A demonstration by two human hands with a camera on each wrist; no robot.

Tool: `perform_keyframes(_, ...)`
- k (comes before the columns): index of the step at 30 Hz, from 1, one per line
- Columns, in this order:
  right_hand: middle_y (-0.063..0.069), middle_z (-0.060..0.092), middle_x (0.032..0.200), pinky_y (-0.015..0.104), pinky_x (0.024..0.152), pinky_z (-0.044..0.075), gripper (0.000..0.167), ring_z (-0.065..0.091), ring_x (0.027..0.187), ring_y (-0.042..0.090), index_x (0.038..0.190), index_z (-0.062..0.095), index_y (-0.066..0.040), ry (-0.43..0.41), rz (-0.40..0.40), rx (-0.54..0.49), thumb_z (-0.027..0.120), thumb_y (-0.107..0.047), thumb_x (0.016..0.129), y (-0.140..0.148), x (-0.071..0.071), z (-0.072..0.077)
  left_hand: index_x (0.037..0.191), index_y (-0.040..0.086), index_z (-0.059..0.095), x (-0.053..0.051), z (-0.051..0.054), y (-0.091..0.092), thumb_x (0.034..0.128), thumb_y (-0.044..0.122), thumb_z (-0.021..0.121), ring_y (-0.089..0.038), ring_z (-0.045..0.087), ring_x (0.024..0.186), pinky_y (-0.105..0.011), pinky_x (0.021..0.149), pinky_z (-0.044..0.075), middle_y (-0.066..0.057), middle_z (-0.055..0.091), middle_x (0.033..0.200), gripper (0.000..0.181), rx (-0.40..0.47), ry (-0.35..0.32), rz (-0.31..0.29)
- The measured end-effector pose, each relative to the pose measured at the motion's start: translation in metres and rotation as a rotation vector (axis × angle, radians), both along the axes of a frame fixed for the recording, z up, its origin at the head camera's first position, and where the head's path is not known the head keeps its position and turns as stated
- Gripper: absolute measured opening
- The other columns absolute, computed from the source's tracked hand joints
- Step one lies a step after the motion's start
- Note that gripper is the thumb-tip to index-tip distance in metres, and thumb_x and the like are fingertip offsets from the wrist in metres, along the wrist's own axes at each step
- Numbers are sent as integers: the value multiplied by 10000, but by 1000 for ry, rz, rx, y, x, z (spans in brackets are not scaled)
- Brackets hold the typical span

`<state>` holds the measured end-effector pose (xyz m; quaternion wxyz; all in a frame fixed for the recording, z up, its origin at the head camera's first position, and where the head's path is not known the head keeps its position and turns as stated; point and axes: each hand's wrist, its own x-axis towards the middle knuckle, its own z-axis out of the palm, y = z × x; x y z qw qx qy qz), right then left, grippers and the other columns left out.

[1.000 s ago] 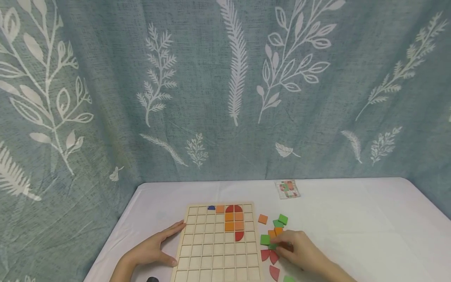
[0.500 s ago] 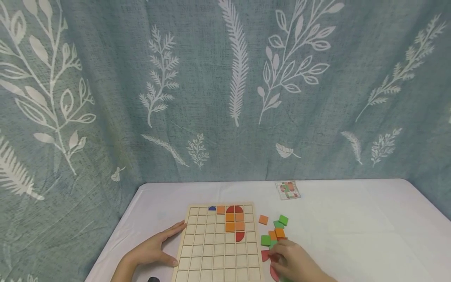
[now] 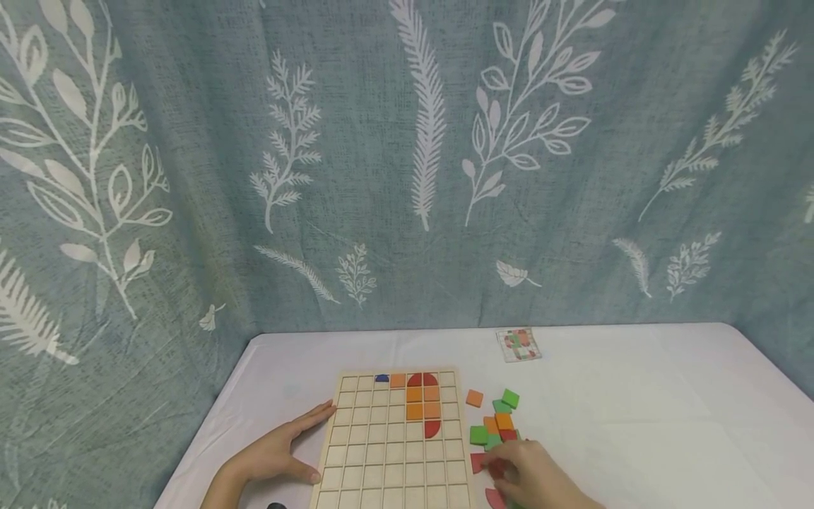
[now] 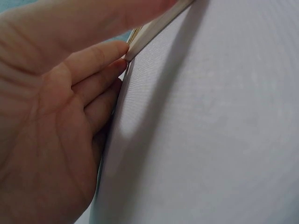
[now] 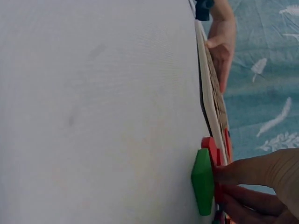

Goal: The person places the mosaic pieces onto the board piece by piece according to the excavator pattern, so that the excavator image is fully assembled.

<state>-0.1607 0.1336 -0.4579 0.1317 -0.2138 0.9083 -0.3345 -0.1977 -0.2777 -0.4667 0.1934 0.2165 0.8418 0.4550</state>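
Observation:
A wooden grid board [image 3: 384, 452] lies on the table. Its cells at the top right hold orange squares [image 3: 415, 411], red quarter-circle tiles [image 3: 432, 428] and a blue half-round tile [image 3: 382, 378]. My left hand [image 3: 270, 449] rests at the board's left edge, fingers stretched and thumb spread, also seen in the left wrist view. To the right of the board, my right hand [image 3: 534, 472] pinches a red quarter-circle tile [image 3: 497, 468], partly hidden by the fingers. Another red quarter-circle tile [image 3: 478, 462] lies by its fingertips. In the right wrist view, a green tile [image 5: 202, 182] is beside the thumb.
Loose green squares [image 3: 479, 435] and orange squares [image 3: 504, 421] lie, some overlapping, right of the board. A patterned card [image 3: 518, 344] lies near the table's far edge. A black object [image 3: 276, 505] shows at the bottom left. A curtain [image 3: 407, 177] hangs behind.
My right hand has moved from the green and orange tiles down to the red quarter-circle tiles. A red tile now shows below the upper orange square. My left hand has stayed in place.

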Motion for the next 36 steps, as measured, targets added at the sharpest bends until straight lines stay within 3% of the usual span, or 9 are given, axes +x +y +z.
perform_keyframes(4, -98, 672, 839, 215, 656, 484, 188, 505, 689, -1, 936, 719, -116, 11, 21, -7, 685, -38, 769, 0, -1, 1, 1447, 107, 314, 0, 0, 0, 650, 282, 801, 245, 96, 1190, -37, 932, 121, -156, 172, 1524, 950, 5, 6, -2)
perform_keyframes(7, -110, 663, 849, 222, 672, 488, 187, 504, 712, -8, 931, 721, -125, 57, 32, 19, 690, -42, 765, 0, 0, 0, 1447, 95, 309, 1, 1, 0, 661, 262, 800, 236, 91, 1195, -198, 1051, 152, -175, 170, 1520, 942, 16, 13, -15)
perform_keyframes(10, -113, 663, 867, 255, 700, 496, 175, 518, 745, 8, 926, 724, -147, 89, 30, 74, 708, -80, 766, 0, 1, 1, 1449, 101, 306, 1, 0, 0, 663, 258, 800, 237, 88, 1199, -228, 1062, 151, -170, 163, 1523, 942, 19, 6, -17)
perform_keyframes(15, -116, 670, 842, 288, 728, 505, 134, 523, 744, 21, 904, 739, -171, 78, 44, 115, 696, -109, 793, 2, 2, 4, 1447, 101, 311, 0, -2, -1, 660, 265, 803, 240, 95, 1201, -46, 939, 127, -156, 165, 1525, 942, 19, 3, -7)
perform_keyframes(22, -159, 646, 809, 209, 688, 490, 150, 495, 706, -18, 930, 737, -166, 76, 103, 81, 664, -92, 822, 7, 1, 4, 1447, 108, 314, 0, -2, 0, 661, 272, 803, 215, 99, 1214, -58, 948, 135, -146, 180, 1524, 940, 2, 14, -4)
perform_keyframes(28, -154, 610, 764, 185, 609, 445, 184, 487, 677, -2, 982, 720, -146, 69, 110, -57, 662, -94, 816, 6, -6, 13, 1446, 108, 316, 0, -1, -1, 657, 281, 803, 193, 100, 1225, -61, 955, 134, -138, 189, 1524, 943, -7, 21, -1)
perform_keyframes(30, -142, 621, 765, 184, 596, 448, 186, 506, 675, 1, 977, 720, -120, 112, 115, -95, 667, -77, 804, 1, -10, 16, 1445, 103, 316, -1, -1, -2, 658, 275, 803, 201, 100, 1220, -56, 952, 130, -145, 186, 1523, 941, 0, 21, -3)
perform_keyframes(36, -47, 700, 896, 206, 715, 504, 143, 589, 799, -9, 930, 712, -75, 288, 186, -108, 708, -78, 786, -21, -27, 15, 1446, 99, 314, -1, -2, -2, 666, 262, 802, 212, 100, 1214, -72, 960, 138, -153, 186, 1522, 934, 3, 24, -9)
